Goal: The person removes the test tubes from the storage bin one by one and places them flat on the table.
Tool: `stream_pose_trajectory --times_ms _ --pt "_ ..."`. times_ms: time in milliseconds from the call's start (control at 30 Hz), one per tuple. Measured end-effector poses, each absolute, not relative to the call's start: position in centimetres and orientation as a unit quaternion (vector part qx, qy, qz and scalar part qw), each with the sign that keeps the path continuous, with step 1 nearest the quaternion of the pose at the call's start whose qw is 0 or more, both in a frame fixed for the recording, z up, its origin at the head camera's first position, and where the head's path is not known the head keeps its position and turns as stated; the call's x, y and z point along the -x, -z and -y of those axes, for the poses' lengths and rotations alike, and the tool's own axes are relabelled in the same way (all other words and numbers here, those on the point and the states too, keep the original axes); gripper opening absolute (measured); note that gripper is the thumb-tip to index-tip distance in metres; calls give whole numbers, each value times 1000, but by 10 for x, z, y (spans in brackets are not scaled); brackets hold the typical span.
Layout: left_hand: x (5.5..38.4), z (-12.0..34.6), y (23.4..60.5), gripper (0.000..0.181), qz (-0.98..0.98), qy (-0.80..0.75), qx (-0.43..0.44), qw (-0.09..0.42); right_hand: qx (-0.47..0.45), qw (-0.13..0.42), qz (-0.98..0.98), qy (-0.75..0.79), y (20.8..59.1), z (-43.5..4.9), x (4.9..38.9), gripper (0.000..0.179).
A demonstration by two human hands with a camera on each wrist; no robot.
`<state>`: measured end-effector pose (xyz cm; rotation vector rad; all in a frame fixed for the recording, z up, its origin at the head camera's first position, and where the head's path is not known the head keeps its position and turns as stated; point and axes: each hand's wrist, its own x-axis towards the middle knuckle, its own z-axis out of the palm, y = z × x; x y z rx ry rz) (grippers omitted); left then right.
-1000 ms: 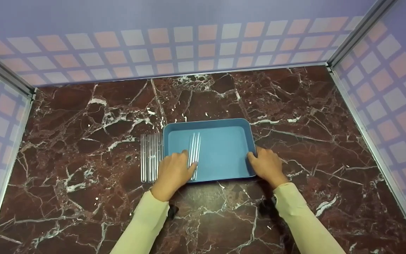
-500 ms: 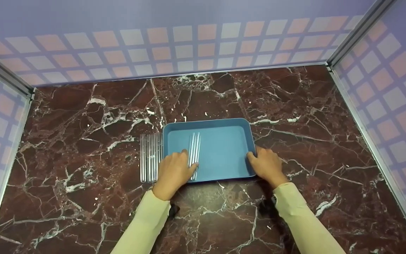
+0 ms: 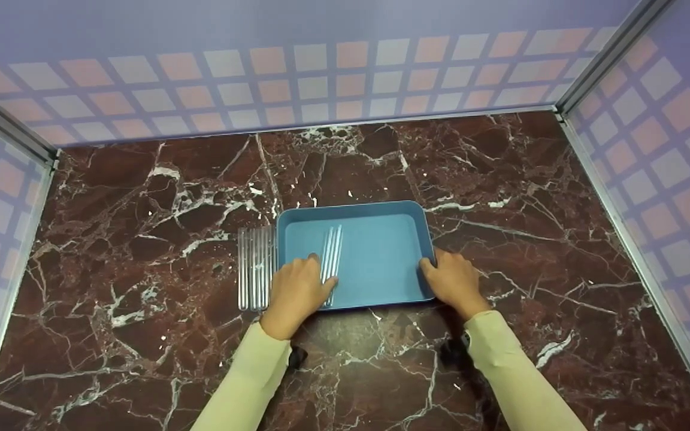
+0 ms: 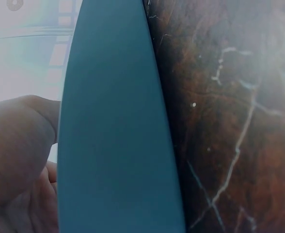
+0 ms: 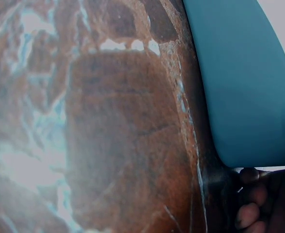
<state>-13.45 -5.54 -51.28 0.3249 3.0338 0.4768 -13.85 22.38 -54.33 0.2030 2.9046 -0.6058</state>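
Note:
A shallow blue rectangular tray (image 3: pixel 378 254) stands on the dark red marbled surface. Over its left part, my left hand (image 3: pixel 298 293) holds several clear tubes (image 3: pixel 333 254) that lie slanted above the tray floor. The thumb lies along them; most of the fingers are hidden in the head view. My right hand (image 3: pixel 454 278) grips the tray's right side, thumb over the rim. In the left wrist view, the tray wall (image 4: pixel 113 126) partly covers the left hand (image 4: pixel 21 150). Curled fingers (image 5: pixel 251 211) show below the tray corner (image 5: pixel 249 97) in the right wrist view.
Several more clear tubes (image 3: pixel 252 269) lie side by side on the surface, against the tray's left edge. Purple panels with pink and white squares (image 3: pixel 351 84) enclose the back and both sides, joined by metal corner posts (image 3: pixel 602 60).
The far ends of the tubes under the left hand have tilted slightly to the right. The tray, the right hand and the tubes outside look the same.

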Motion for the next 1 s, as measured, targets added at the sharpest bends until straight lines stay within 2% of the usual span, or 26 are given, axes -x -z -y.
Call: stream_pose_trajectory --times_ms 200,800,1000 --pt "135 56 513 40 -981 -162 -103 21 -69 87 -973 202 544 -224 139 39" --pt "136 52 509 38 -979 -172 -88 56 -71 89 -973 202 543 -225 138 36" --pt "136 51 512 31 -980 -175 -84 41 -72 90 -972 204 543 -224 138 39"
